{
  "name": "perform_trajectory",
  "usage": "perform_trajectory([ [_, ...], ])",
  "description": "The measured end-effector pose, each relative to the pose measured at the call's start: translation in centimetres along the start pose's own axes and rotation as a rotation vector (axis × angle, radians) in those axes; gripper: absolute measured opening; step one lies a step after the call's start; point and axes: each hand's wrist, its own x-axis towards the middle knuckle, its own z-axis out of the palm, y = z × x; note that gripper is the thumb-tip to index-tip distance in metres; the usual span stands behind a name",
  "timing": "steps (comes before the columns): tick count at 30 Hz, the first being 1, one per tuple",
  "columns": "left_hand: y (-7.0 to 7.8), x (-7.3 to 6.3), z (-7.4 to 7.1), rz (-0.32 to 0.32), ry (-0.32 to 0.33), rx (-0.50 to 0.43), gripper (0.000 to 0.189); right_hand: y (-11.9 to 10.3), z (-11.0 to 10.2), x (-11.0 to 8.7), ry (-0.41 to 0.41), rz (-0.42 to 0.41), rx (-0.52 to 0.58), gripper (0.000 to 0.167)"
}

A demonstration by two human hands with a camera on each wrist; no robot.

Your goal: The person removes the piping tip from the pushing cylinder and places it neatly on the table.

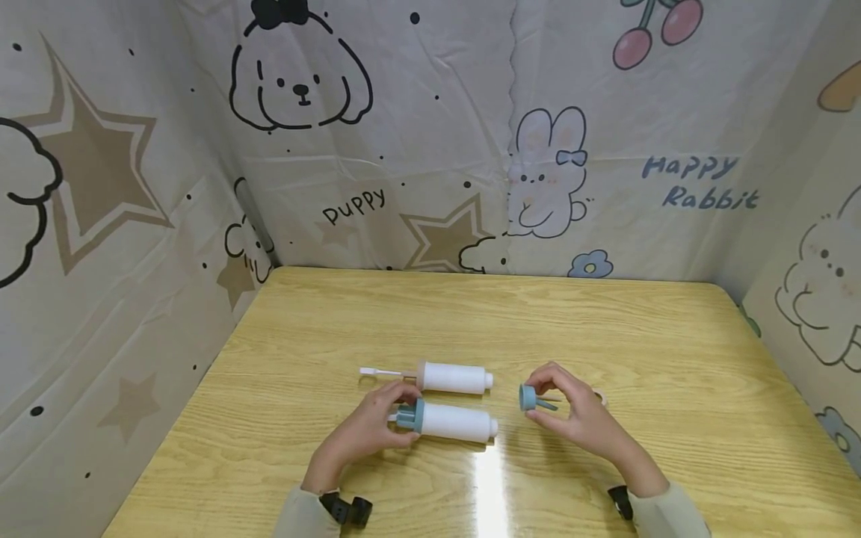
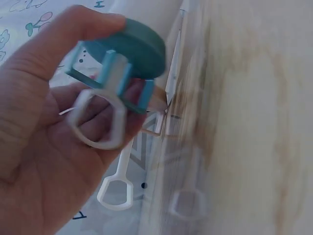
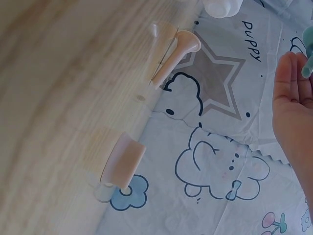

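Observation:
My left hand (image 1: 366, 422) grips the teal collar (image 2: 142, 46) of a white syringe-like tube (image 1: 456, 423), thumb and fingers round the collar. Its white plunger handle (image 2: 115, 122) ends in a ring and sticks out toward the palm. In my right hand (image 1: 580, 415) a small teal funnel-shaped nozzle (image 1: 528, 397) is pinched between thumb and fingers, its wide round end facing the tube and its narrow stem pointing right. The right wrist view cuts this teal nozzle (image 3: 308, 58) off at the frame's edge.
A second white tube (image 1: 456, 378) with a peach collar lies just behind the first, plunger to the left. In the right wrist view, a peach funnel-shaped nozzle (image 3: 178, 55) and a short peach cap (image 3: 126, 164) stand on the wooden table (image 1: 336, 314). Printed cloth (image 1: 437, 149) walls the back and sides.

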Motion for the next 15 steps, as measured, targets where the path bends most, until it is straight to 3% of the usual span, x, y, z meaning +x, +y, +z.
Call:
perform_trajectory([
  [6, -0.42, -0.04, -0.01, -0.024, -0.024, -0.011, 0.051, 0.06, 0.16, 0.05, 0.012, -0.044, 0.003, 0.045],
  [15, -0.68, -0.01, -0.03, -0.042, -0.037, -0.025, 0.054, -0.04, 0.16, 0.06, 0.006, -0.036, -0.004, 0.046],
])
